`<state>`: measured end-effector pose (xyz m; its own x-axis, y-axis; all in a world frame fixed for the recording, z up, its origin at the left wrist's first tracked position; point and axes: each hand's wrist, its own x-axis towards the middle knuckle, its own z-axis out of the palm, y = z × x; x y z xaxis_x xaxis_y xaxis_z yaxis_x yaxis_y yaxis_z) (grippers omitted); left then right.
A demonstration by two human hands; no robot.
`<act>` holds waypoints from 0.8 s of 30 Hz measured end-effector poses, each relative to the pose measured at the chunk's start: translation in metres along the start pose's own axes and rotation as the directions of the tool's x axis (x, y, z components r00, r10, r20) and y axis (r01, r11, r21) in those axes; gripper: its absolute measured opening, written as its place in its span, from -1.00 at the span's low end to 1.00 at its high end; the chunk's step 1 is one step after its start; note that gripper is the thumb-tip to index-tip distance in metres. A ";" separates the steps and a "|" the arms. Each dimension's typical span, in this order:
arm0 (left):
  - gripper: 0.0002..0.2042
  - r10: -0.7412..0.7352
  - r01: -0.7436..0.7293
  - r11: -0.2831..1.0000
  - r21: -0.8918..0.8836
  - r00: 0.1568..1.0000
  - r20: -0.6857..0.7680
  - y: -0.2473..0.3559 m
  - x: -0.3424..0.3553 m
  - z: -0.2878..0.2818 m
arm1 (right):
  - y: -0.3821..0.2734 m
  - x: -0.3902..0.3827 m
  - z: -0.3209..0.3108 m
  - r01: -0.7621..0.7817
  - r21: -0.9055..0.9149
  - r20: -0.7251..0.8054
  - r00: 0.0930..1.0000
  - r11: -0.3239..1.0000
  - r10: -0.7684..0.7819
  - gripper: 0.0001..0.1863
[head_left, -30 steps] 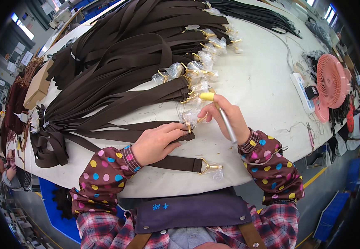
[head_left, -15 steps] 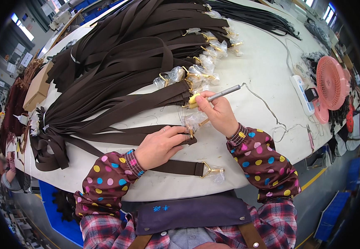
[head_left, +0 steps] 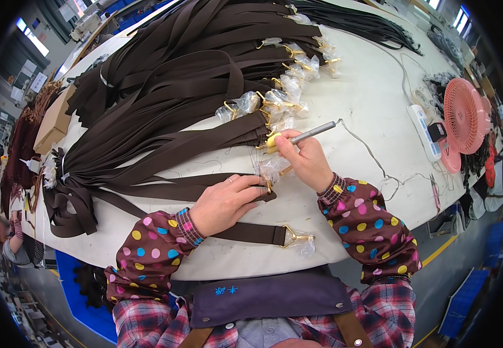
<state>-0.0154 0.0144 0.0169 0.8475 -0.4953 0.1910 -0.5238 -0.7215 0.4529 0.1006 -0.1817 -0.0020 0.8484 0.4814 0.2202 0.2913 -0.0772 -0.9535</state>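
Observation:
My right hand is closed on a corded pen-shaped tool that looks like a soldering iron, with a grey handle and a yellow grip. Its tip points left, close to the sewn strap ends. Below it, my left hand presses its fingers onto the end of a dark brown webbing strap, where a gold-coloured metal hook in clear plastic shows at the fingertips. Nearer to me lies another brown strap with a gold hook, also in plastic.
Many brown straps, bundled at the left, spread over the white table. Black straps lie at the back. To the right are a white power strip, a pink fan and pink-handled snips. A cardboard box stands left.

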 end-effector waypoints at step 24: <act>-0.77 0.002 -0.024 0.986 -0.163 0.991 -0.135 -0.001 -0.001 0.001 | -0.005 -0.003 -0.001 0.087 0.105 0.029 0.995 0.991 -0.091 -0.72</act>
<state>-0.0155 0.0151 0.0154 0.8502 -0.4271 0.3077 -0.5232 -0.6209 0.5838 0.0966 -0.1834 0.0020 0.8054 0.5112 0.2999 0.3162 0.0574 -0.9470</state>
